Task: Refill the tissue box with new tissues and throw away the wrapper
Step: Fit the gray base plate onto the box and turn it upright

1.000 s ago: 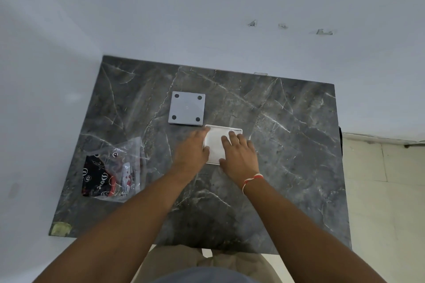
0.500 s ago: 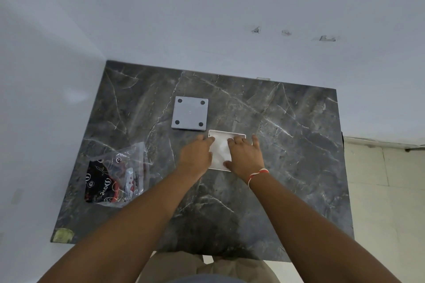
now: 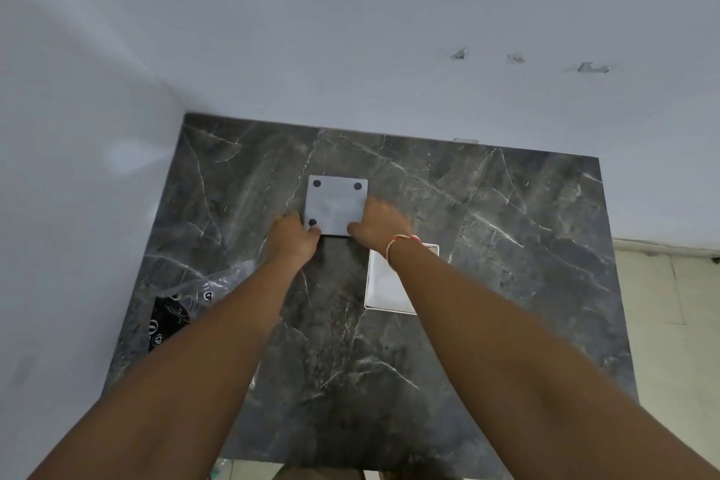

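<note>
A grey square tissue box base plate (image 3: 334, 204) with dark round feet lies flat near the table's middle back. My left hand (image 3: 293, 236) grips its near left corner and my right hand (image 3: 380, 224) grips its near right edge. The white tissue box body (image 3: 383, 284) with tissues inside sits to the near right, partly hidden under my right forearm. The clear plastic wrapper (image 3: 183, 304) with black and red print lies at the table's left edge, partly under my left forearm.
The dark marble table (image 3: 506, 245) stands in a corner of white walls (image 3: 272, 51), which close off its back and left sides. Beige floor tiles (image 3: 674, 323) lie beyond its right edge.
Both hands have left the white tissue box and moved up and left onto the grey base plate. The camera view has shifted closer.
</note>
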